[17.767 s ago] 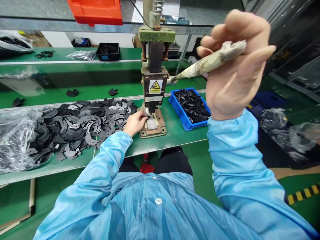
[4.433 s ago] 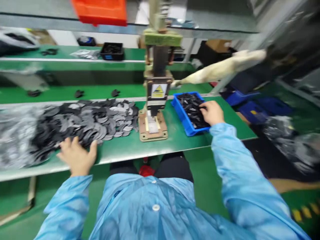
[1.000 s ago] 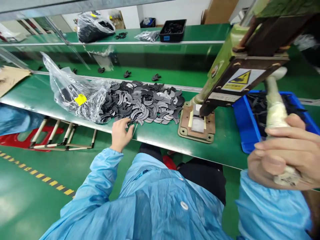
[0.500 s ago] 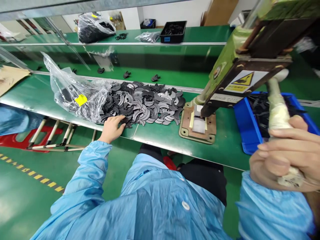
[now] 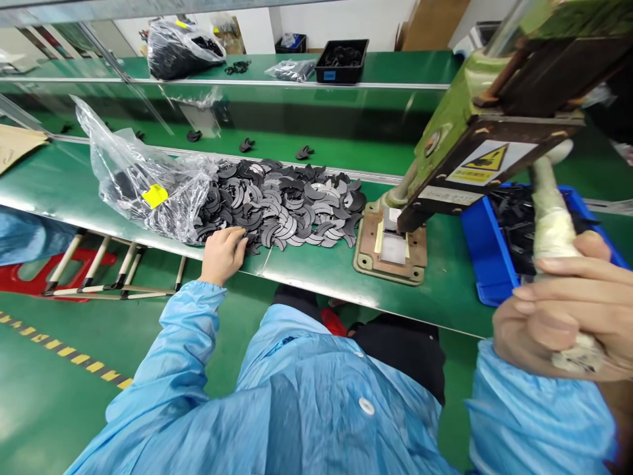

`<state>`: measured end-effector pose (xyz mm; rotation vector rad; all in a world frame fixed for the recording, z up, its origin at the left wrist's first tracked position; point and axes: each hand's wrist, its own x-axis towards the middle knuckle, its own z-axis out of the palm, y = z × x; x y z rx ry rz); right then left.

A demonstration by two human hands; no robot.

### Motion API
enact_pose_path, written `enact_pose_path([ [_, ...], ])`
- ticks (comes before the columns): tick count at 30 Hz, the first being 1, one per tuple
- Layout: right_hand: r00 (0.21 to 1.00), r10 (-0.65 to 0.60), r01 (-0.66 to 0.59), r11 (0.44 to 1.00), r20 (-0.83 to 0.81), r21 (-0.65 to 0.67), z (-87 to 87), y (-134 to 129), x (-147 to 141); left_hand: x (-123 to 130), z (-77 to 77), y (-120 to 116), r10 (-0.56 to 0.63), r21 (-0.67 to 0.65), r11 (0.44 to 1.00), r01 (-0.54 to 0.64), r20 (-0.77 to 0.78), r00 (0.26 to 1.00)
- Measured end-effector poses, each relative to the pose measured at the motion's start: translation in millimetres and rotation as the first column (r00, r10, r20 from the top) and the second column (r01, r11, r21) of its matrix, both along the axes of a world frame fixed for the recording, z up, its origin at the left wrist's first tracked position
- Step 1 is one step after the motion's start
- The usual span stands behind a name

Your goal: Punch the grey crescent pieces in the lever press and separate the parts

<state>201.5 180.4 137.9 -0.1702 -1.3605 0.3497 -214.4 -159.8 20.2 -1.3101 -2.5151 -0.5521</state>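
Note:
My left hand (image 5: 222, 256) is at the near left edge of a pile of curved black and grey pieces (image 5: 291, 208). Its fingers are curled with the thumb close to them; whatever lies between the fingertips is hidden among the dark pieces. My right hand (image 5: 564, 310) is wrapped round the lever handle (image 5: 554, 221), which is covered in pale tape. The lever belongs to a green press (image 5: 442, 125) with a warning label. Beneath its head, the base plate (image 5: 366, 247) carries a light metal block (image 5: 394, 249).
A clear plastic bag (image 5: 148, 185) with a yellow label lies left of the pile. Behind the press handle is a blue bin (image 5: 487, 264) of black parts. Single dark pieces (image 5: 304, 152) lie on the green strip behind. The rear shelf holds a black tray (image 5: 342, 76) and a filled bag (image 5: 180, 53).
My left hand has shifted slightly right, and its thumb is nearer the fingers. My right hand keeps its grip on the lever. The view has turned slightly.

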Motion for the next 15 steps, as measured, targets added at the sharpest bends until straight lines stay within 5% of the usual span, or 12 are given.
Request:
enact_pose_path([
  [5, 0.998, -0.045, 0.038, 0.982, -0.038, -0.186, 5.6, -10, -4, 24, 10.1, 21, -0.094, -0.014, 0.995, 0.094, 0.020, 0.995],
  [15, 1.000, 0.017, -0.017, 0.999, -0.003, 0.036, -2.4, 5, -1, 38, 12.9, 73, 0.093, -0.143, 0.986, -0.085, 0.054, 0.994],
])
